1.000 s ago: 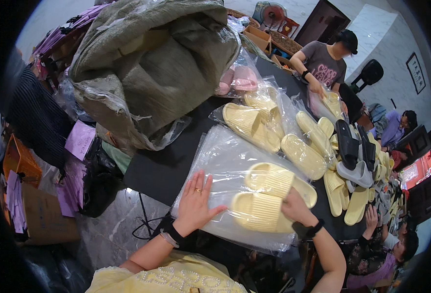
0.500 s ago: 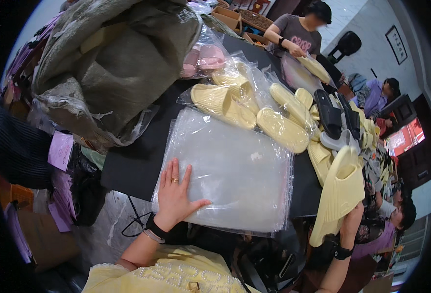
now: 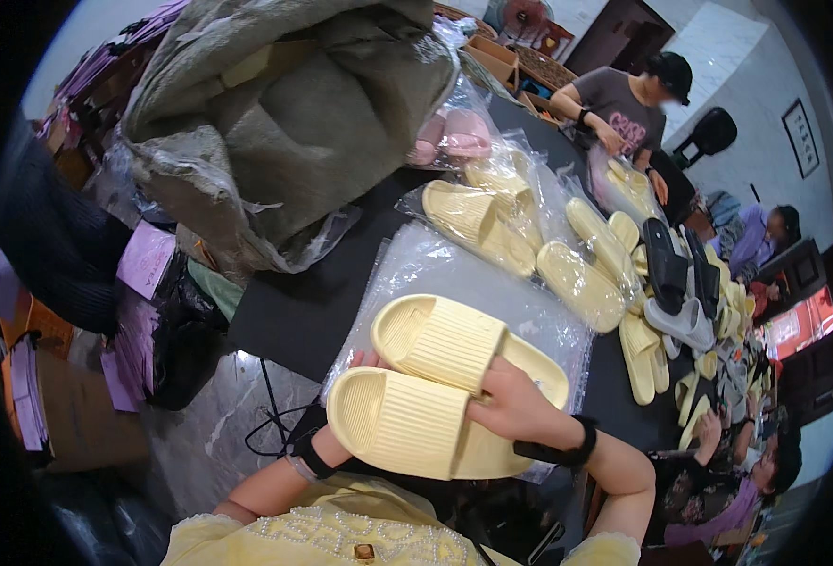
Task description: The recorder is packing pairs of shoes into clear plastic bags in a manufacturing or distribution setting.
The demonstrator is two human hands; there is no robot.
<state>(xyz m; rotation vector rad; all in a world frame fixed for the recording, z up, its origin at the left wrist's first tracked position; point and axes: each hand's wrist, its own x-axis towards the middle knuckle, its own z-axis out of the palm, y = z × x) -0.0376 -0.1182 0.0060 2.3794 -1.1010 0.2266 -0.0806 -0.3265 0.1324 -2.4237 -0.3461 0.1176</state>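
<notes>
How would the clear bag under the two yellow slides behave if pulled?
The clear bag looks thin, crinkled and glossy, so it is probably floppy, light and slippery. With the slides and both hands resting on it, it would likely stretch or bunch rather than slide free.

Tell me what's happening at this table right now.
A person holds a pair of pale yellow slippers over a clear plastic bag lying flat on the dark table. The right hand grips the pair from above; the left hand is mostly hidden beneath them. More yellow slippers in bags lie further along, and a big olive sack sits at the far left.
</notes>
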